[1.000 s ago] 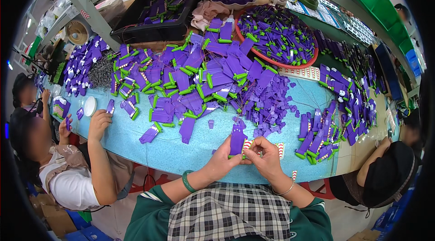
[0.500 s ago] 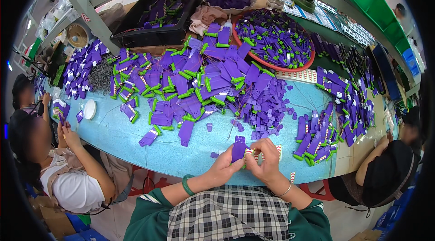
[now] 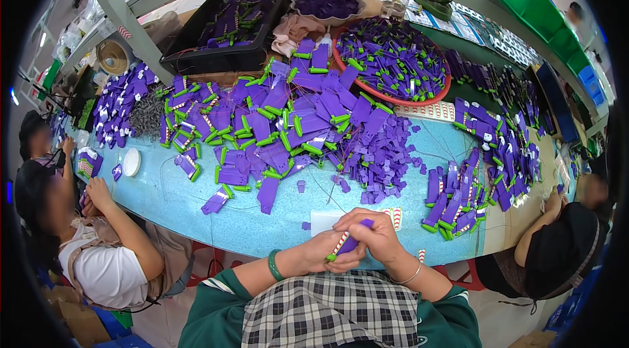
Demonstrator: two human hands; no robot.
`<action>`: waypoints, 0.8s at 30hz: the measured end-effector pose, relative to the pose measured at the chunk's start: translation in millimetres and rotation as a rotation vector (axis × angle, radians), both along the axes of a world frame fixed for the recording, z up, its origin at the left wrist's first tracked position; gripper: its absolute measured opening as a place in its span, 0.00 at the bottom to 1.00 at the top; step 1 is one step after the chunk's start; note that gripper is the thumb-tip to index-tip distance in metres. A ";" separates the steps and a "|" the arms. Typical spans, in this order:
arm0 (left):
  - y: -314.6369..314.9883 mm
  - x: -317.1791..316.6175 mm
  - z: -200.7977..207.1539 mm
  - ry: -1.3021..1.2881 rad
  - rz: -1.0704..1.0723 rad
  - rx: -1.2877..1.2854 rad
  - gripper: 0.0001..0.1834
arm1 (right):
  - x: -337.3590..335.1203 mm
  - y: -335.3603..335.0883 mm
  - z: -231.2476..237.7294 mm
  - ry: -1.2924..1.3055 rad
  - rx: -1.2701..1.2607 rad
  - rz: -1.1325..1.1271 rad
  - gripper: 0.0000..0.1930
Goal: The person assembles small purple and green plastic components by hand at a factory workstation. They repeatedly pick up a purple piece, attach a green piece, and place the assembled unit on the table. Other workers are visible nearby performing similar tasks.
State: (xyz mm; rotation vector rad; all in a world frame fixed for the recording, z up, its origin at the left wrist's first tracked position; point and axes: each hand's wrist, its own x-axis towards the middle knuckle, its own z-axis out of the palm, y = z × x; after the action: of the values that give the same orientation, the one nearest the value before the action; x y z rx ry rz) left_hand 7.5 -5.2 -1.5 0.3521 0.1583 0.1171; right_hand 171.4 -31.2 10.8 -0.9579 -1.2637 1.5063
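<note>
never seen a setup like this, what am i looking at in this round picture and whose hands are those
There is no robot: these are a person's bare hands, seen from above through a wide fisheye camera worn on that person's head, so straight edges bend. The left hand and right hand together hold a flat purple piece with a red-and-white striped strip and a bright green tip. On the light-blue table lie heaps of purple-and-green pieces; beyond them stand a round orange-red basket and a black rectangular tray, both holding more.
</note>
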 end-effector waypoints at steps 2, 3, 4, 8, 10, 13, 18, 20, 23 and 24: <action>1.3 1.1 21.9 0.200 0.163 0.288 0.18 | 3.8 -1.5 -6.4 0.174 -0.099 0.029 0.18; 2.0 0.7 27.8 0.299 0.246 0.435 0.18 | 1.8 -2.2 -0.9 0.267 -0.128 -0.041 0.19; 1.6 -3.4 17.7 0.375 0.464 1.028 0.11 | -1.9 -2.1 9.5 0.360 -0.158 -0.112 0.20; 24.2 -15.2 32.2 0.263 1.049 2.025 0.12 | 12.5 0.4 9.2 0.334 -0.273 -0.131 0.17; 26.9 -20.8 39.7 0.256 1.027 2.258 0.11 | 10.5 0.1 10.7 0.255 -0.258 -0.093 0.10; 24.5 -19.6 31.1 0.183 1.025 2.439 0.09 | 5.4 -0.1 15.2 0.260 -0.272 -0.072 0.06; 20.9 -16.6 25.4 -0.041 1.041 2.486 0.10 | 9.8 1.0 8.8 0.254 -0.302 -0.025 0.06; 18.4 -16.2 26.3 -0.095 1.032 2.445 0.10 | 11.3 0.4 6.9 0.231 -0.339 0.012 0.07; 16.4 -17.1 28.2 -0.114 1.056 2.430 0.10 | 1.6 -1.6 10.4 0.278 -0.399 0.015 0.09; 16.0 -18.1 28.4 -0.115 1.053 2.454 0.10 | 0.9 -3.4 12.9 0.301 -0.435 0.032 0.10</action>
State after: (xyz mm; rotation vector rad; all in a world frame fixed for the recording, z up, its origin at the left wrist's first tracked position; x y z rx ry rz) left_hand -10.7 10.8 26.9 2.6853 -0.0228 1.4180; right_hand 172.2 -34.6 23.6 -0.9376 -0.7543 1.9135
